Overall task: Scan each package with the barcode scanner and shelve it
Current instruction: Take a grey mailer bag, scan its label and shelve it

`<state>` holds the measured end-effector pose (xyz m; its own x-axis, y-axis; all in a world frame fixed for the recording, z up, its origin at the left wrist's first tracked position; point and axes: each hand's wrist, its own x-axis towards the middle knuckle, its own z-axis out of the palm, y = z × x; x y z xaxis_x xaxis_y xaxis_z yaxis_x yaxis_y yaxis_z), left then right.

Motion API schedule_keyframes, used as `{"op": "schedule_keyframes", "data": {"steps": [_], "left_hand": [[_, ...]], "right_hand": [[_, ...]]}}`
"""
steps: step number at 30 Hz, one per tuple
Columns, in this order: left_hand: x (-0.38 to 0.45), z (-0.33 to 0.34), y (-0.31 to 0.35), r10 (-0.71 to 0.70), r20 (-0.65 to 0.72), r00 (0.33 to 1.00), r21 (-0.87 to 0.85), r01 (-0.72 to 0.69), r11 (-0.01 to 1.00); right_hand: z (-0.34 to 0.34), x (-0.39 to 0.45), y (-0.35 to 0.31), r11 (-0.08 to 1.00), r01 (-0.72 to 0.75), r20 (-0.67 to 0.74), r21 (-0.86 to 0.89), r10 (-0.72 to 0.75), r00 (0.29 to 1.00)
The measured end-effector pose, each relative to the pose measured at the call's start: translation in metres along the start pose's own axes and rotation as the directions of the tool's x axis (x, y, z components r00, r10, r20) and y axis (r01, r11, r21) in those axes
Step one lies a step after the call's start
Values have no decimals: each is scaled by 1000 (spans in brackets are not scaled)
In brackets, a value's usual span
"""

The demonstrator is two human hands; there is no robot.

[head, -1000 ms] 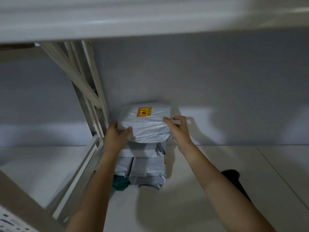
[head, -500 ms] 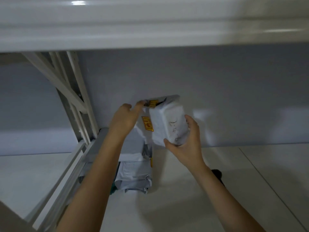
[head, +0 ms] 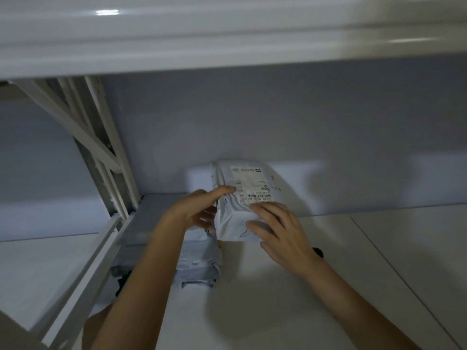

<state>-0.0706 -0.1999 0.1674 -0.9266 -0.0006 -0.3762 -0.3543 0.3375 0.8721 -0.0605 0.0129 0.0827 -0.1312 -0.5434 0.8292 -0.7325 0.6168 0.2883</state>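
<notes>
Both arms reach into the shelf (head: 328,248): left hand (head: 194,213) and right hand (head: 280,231) grasp the white package (head: 242,198) (label up), fingers spread over its sides.

The white shelf board (head: 290,286) is carrying the load; a seam is running diagonally across its right part. A white metal upright frame (head: 111,178) is bounding it on the left, and the upper shelf (head: 227,46) is spanning overhead. A stack of grey packages (head: 199,263) is lying directly on the board, just beside the frame and near the back wall (head: 303,122). A white package (head: 242,200), label face up, is sitting at the right edge of that stack; whether it is touching the board cannot be told.
</notes>
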Motion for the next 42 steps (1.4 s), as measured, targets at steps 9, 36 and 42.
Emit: {"op": "schedule_keyframes", "data": {"steps": [9, 36, 42], "left_hand": [[10, 31, -55, 36, 35, 999, -410, -19, 912], [8, 71, -110, 162, -36, 986, -539, -155, 828], [8, 66, -105, 143, -84, 986, -478, -166, 862]], "right_hand": [[-12, -62, -1, 929, -358, 201, 88, 336, 920], [-17, -131, 28, -422, -895, 801, -147, 480, -358], [-40, -120, 30, -408, -912, 797, 40, 564, -217]]}}
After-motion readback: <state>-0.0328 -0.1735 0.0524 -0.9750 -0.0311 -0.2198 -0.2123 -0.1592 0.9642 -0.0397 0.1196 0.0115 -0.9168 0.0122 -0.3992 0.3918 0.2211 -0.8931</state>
